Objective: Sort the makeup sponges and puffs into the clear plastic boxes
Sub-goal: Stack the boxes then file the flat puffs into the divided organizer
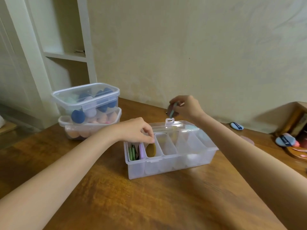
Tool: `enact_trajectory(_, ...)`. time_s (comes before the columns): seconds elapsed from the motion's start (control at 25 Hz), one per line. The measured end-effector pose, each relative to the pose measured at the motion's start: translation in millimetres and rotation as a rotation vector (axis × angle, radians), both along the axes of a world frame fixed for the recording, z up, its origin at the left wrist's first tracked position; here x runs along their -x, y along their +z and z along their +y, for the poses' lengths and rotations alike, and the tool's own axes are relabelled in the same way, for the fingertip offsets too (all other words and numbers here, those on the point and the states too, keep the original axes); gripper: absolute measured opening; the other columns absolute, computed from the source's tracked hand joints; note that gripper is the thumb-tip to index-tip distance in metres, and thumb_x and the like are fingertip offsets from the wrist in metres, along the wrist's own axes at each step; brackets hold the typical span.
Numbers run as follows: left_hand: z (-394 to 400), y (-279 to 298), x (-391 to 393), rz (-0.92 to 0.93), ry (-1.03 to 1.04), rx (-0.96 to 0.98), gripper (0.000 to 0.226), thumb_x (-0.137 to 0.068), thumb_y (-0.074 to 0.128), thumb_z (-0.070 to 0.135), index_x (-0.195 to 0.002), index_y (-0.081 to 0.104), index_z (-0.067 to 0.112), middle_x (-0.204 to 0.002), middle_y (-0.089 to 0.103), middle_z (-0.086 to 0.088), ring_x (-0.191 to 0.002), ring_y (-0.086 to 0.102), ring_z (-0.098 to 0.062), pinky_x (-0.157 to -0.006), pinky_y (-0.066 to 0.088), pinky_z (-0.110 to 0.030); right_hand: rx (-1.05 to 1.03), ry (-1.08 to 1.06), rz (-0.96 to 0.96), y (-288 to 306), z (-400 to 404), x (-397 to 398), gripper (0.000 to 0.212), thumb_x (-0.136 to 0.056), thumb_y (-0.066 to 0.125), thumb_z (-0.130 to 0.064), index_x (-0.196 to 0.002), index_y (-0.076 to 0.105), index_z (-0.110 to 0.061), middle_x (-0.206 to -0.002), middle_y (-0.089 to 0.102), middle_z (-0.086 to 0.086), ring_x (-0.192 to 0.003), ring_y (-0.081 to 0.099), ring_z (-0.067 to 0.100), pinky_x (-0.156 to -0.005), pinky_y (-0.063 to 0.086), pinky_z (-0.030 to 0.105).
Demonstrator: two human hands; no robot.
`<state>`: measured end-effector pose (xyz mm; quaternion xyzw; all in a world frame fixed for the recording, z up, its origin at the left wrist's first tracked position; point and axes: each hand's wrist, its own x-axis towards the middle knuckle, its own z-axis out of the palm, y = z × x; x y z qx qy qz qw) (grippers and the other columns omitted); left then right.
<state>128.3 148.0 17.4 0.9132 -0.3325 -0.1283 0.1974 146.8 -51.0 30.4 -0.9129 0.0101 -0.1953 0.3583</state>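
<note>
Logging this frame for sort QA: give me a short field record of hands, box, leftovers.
left hand: pinches brown puff, standing in second slot
right hand: holds dark puff above the lid
divided box: open; first slot holds green pads; third slot looks empty
stacked boxes: two, sponges inside
loose: blue puffs on table

Hands [136, 130] over divided box [171, 165] (open)

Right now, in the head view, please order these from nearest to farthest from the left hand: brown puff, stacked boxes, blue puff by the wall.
1. Brown puff, under the left hand.
2. Stacked boxes, to its left.
3. Blue puff, far right by the wall.
</note>
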Motion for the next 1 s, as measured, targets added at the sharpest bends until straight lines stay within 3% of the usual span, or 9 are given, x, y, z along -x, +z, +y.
enact_trajectory(0.12,-3,2,19,-0.084,0.085,-0.008,0.029,-0.088,0.061,0.032,-0.113,0.068,0.020,-0.119,0.059,0.001,-0.094,0.054,-0.006,-0.078,0.043,-0.021,0.104,0.131,0.001,14,29,47,0.024,-0.082,0.060,-0.002,-0.106,0.061,-0.008,-0.075,0.057,0.001,-0.062,0.057,0.011,-0.045,0.045,0.004)
enact_trajectory(0.16,-5,1,24,-0.105,0.120,-0.027,0.032,-0.086,0.062,0.034,-0.114,0.068,0.021,-0.124,0.056,0.000,-0.093,0.054,-0.007,-0.076,0.043,-0.021,0.099,0.155,-0.002,17,37,58,0.021,-0.082,0.060,-0.003,-0.102,0.058,-0.009,-0.067,0.055,-0.004,-0.054,0.055,0.003,-0.040,0.039,0.003)
enact_trajectory(0.24,-10,-3,35,-0.144,0.186,-0.103,0.034,-0.084,0.063,0.038,-0.114,0.067,0.022,-0.132,0.043,-0.004,-0.092,0.056,-0.013,-0.074,0.045,-0.024,0.076,0.167,-0.007,17,46,79,0.019,-0.081,0.060,-0.004,-0.099,0.054,-0.010,-0.060,0.051,-0.009,-0.047,0.051,-0.001,-0.040,0.037,0.002)
enact_trajectory(0.36,-20,-9,47,-0.179,0.250,-0.206,0.036,-0.085,0.061,0.033,-0.117,0.059,0.016,-0.136,0.028,-0.010,-0.083,0.054,-0.019,-0.072,0.046,-0.027,0.068,0.112,-0.016,3,51,96,0.019,-0.081,0.060,-0.004,-0.100,0.055,-0.005,-0.065,0.052,-0.005,-0.053,0.045,-0.002,-0.044,0.037,0.004)
enact_trajectory(0.44,-24,-9,52,-0.185,0.276,-0.197,0.036,-0.087,0.059,0.029,-0.119,0.055,0.014,-0.137,0.027,-0.010,-0.085,0.050,-0.018,-0.074,0.044,-0.026,0.035,0.084,-0.043,-8,51,102,0.019,-0.082,0.062,-0.006,-0.099,0.054,-0.006,-0.073,0.051,-0.004,-0.058,0.043,-0.001,-0.048,0.038,0.002)
enact_trajectory(0.68,-17,-7,49,-0.163,0.247,-0.091,0.034,-0.086,0.060,0.016,-0.119,0.054,0.018,-0.136,0.031,-0.005,-0.101,0.047,-0.017,-0.078,0.043,-0.025,-0.064,0.064,-0.101,-20,54,105,0.027,-0.079,0.065,-0.006,-0.070,0.042,-0.017,-0.063,0.043,-0.010,-0.055,0.041,0.002,-0.049,0.036,0.014)
enact_trajectory(0.8,-10,-6,42,-0.128,0.231,-0.094,0.027,-0.084,0.063,0.020,-0.111,0.062,0.016,-0.137,0.033,-0.004,-0.114,0.048,-0.020,-0.082,0.044,-0.026,0.078,0.105,-0.100,-24,65,105,0.019,-0.079,0.062,-0.005,-0.077,0.045,-0.011,-0.060,0.051,-0.005,-0.051,0.047,0.006,-0.047,0.039,0.015)
enact_trajectory(0.88,-6,-3,38,-0.109,0.210,-0.078,0.025,-0.086,0.061,0.021,-0.110,0.064,0.016,-0.137,0.036,-0.002,-0.115,0.048,-0.018,-0.085,0.044,-0.026,0.284,0.103,-0.134,-27,72,104,0.014,-0.083,0.058,-0.009,-0.080,0.045,-0.011,-0.075,0.062,0.006,-0.067,0.051,0.019,-0.054,0.039,0.028)
enact_trajectory(1.0,-6,-5,35,-0.115,0.204,-0.091,0.025,-0.087,0.058,0.019,-0.111,0.061,0.016,-0.133,0.037,-0.001,-0.105,0.052,-0.017,-0.086,0.048,-0.029,0.593,0.123,-0.143,-32,75,100,0.011,-0.090,0.052,-0.013,-0.097,0.055,-0.006,-0.100,0.066,0.013,-0.097,0.049,0.026,-0.066,0.035,0.032)
